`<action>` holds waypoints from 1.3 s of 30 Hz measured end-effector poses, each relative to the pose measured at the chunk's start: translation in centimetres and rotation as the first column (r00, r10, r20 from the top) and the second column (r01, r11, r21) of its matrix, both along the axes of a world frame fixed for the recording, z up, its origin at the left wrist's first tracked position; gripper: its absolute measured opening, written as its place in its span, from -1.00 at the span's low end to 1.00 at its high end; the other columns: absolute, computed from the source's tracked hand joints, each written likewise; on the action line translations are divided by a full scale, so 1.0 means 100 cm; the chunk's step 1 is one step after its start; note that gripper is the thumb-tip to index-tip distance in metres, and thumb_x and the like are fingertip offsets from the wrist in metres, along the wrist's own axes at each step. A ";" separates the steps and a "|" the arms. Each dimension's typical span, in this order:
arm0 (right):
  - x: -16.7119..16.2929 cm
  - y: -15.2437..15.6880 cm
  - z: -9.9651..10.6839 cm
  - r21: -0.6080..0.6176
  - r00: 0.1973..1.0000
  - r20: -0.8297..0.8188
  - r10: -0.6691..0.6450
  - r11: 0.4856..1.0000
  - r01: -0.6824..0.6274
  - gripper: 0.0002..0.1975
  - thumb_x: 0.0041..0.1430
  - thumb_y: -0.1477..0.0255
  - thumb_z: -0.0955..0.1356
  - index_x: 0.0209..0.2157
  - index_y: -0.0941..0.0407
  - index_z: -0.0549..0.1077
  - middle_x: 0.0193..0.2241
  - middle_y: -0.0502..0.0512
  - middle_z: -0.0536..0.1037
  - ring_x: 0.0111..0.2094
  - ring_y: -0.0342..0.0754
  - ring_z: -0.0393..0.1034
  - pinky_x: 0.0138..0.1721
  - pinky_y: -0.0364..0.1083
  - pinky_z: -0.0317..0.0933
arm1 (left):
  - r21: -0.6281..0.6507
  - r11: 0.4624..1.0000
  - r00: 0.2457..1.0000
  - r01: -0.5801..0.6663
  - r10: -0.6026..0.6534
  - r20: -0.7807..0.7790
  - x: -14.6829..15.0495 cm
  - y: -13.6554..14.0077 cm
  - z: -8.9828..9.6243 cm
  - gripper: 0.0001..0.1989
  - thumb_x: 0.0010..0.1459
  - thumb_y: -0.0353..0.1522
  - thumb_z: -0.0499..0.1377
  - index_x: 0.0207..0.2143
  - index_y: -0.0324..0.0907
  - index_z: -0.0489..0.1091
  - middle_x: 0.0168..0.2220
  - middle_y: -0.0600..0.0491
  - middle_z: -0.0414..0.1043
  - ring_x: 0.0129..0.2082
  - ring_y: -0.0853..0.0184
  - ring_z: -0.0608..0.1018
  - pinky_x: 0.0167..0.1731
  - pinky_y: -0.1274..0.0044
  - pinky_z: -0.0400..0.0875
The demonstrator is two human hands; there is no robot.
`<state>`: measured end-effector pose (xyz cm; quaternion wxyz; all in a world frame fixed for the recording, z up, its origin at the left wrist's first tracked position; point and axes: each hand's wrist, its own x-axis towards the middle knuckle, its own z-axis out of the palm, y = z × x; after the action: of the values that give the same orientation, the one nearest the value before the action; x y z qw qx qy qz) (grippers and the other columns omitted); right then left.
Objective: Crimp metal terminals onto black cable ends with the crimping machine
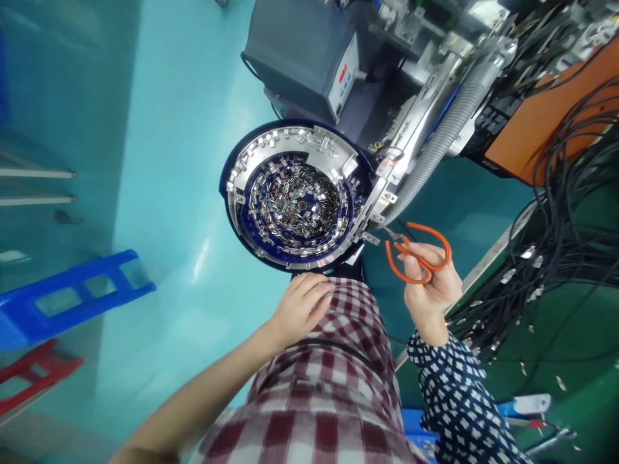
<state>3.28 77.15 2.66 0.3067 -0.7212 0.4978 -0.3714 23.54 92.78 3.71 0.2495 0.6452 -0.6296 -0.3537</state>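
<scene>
My right hand (432, 283) grips a pair of scissors (438, 264) by its orange handles. Their blades point up and left, close to the end of a metal feed track (387, 187). Just left of the track sits a round vibratory feeder bowl (236, 225), dark blue with a silver rim, holding many small shiny metal pieces (309, 200). My left hand (302, 306) lies with loosely bent fingers against the checked apron (338, 367), just below the bowl's near edge. Nothing shows in its fingers.
A grey control box (300, 51) with a red display stands behind the bowl. A ribbed grey hose (445, 129) runs beside the track. Black cables (561, 245) with metal ends lie in a heap on the right. Blue (72, 296) and red (39, 370) plastic stools stand left.
</scene>
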 end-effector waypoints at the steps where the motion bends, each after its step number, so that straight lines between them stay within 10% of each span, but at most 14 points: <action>1: -0.002 0.008 0.001 0.019 1.000 0.008 0.005 1.000 -0.005 -0.81 0.17 0.47 0.41 -0.15 0.02 0.56 -0.29 0.07 0.63 -0.32 0.01 0.57 -0.30 0.02 0.49 | 0.003 1.000 1.000 -0.006 0.006 0.016 0.001 0.003 0.000 -0.80 0.29 -0.45 0.11 -0.04 -0.19 0.37 -0.07 -0.11 0.48 -0.09 0.21 0.49 -0.08 0.32 0.46; 11: 0.002 0.057 0.001 0.109 0.994 -0.001 0.110 0.988 -0.109 -0.79 0.16 0.51 0.42 -0.15 0.02 0.56 -0.28 0.08 0.63 -0.31 0.02 0.57 -0.29 0.02 0.49 | 0.054 0.997 0.998 -0.049 0.046 0.050 0.002 0.021 -0.004 -0.76 0.28 -0.41 0.11 0.00 -0.15 0.38 0.09 -0.13 0.42 0.07 0.14 0.45 0.07 0.21 0.41; 39: 0.021 0.039 -0.004 0.065 0.986 0.028 0.162 0.984 -0.163 -0.73 0.16 0.56 0.42 -0.10 0.03 0.55 -0.25 0.08 0.62 -0.27 -0.02 0.54 -0.24 -0.01 0.47 | 0.051 0.997 0.998 -0.065 0.065 0.002 0.001 0.015 -0.004 -0.79 0.28 -0.42 0.12 -0.03 -0.18 0.38 0.07 -0.15 0.41 0.04 0.13 0.44 0.03 0.22 0.42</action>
<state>5.39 81.08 2.23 0.3658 -0.7443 0.4460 -0.3365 23.63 94.24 3.26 0.2442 0.6716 -0.5990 -0.3612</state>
